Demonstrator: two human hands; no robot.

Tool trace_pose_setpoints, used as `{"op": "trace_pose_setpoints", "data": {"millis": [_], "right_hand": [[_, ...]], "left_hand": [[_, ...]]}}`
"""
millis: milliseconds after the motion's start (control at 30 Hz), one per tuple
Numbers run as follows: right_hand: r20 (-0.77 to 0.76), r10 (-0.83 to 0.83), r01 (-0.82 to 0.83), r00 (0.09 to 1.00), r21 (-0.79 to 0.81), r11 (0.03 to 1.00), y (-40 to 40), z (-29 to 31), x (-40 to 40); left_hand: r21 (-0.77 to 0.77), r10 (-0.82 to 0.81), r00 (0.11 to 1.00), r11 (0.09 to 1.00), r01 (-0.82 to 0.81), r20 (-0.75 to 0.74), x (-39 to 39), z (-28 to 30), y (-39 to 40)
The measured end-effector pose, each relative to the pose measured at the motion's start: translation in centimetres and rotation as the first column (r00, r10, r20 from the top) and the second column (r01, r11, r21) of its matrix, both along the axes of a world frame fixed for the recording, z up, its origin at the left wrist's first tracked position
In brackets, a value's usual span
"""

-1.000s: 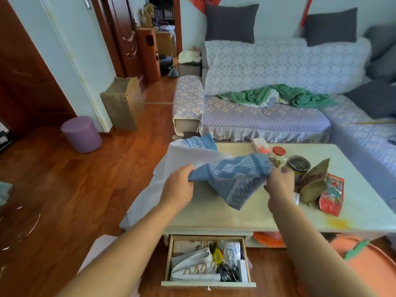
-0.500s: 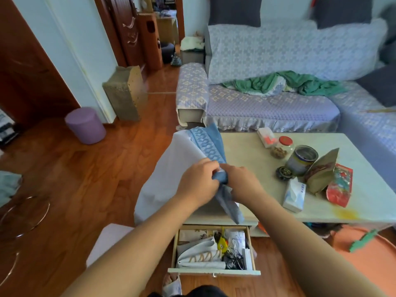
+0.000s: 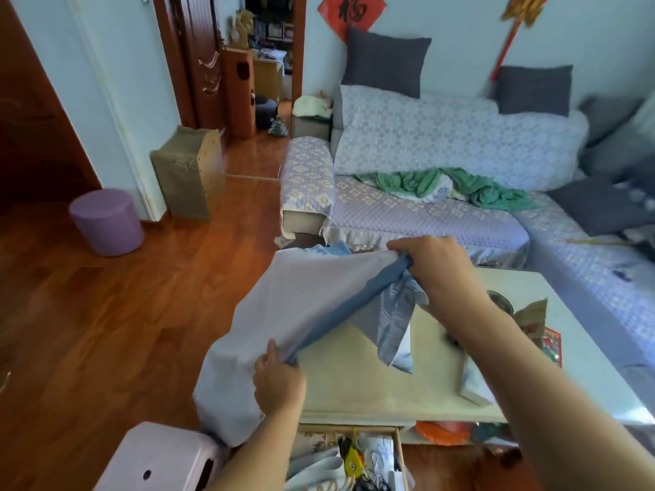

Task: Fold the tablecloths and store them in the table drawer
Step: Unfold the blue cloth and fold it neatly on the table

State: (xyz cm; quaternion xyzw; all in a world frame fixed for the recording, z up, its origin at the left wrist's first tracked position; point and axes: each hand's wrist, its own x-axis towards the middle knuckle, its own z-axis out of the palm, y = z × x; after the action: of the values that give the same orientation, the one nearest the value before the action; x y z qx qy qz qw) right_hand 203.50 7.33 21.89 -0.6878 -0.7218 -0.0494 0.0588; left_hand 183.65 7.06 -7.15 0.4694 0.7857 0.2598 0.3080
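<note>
left hand and right hand each pinch blue tablecloth edge, stretched taut above table. advice: match corners, keep tension even, lay flat before creasing.

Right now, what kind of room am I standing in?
Most likely a home living room. A sectional sofa with grey cushions runs along the wall, a low coffee table stands before it, and a red paper decoration hangs above. Both hands hold a tablecloth over the table.
</note>
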Motion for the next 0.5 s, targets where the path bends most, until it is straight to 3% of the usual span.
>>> {"op": "trace_pose_setpoints", "data": {"millis": [133, 200, 300, 400, 500], "right_hand": [[0.081, -0.172, 0.164, 0.982, 0.091, 0.982, 3.1, 3.0, 2.3], [0.021, -0.282, 0.280, 0.959, 0.077, 0.957, 4.8, 3.7, 4.2], [0.131, -0.390, 0.399, 0.912, -0.054, 0.915, 7.3, 4.0, 6.7], [0.273, -0.390, 0.448, 0.879, -0.198, 0.872, 10.4, 4.8, 7.1], [0.337, -0.368, 0.461, 0.867, -0.260, 0.848, 15.2, 5.4, 6.3]], "left_hand": [[-0.043, 0.068, 0.991, 0.996, -0.073, -0.117, -5.5, -0.9, 4.2], [0.004, 0.061, 0.977, 0.998, -0.061, -0.203, -8.7, 0.8, 7.5], [0.171, 0.022, 0.971, 0.985, 0.020, -0.239, -12.1, 7.5, 15.3], [0.338, 0.029, 0.949, 0.937, 0.083, -0.313, -14.1, 16.0, 24.1], [0.253, -0.083, 0.864, 0.938, 0.235, -0.496, -15.3, 22.6, 31.5]]}}
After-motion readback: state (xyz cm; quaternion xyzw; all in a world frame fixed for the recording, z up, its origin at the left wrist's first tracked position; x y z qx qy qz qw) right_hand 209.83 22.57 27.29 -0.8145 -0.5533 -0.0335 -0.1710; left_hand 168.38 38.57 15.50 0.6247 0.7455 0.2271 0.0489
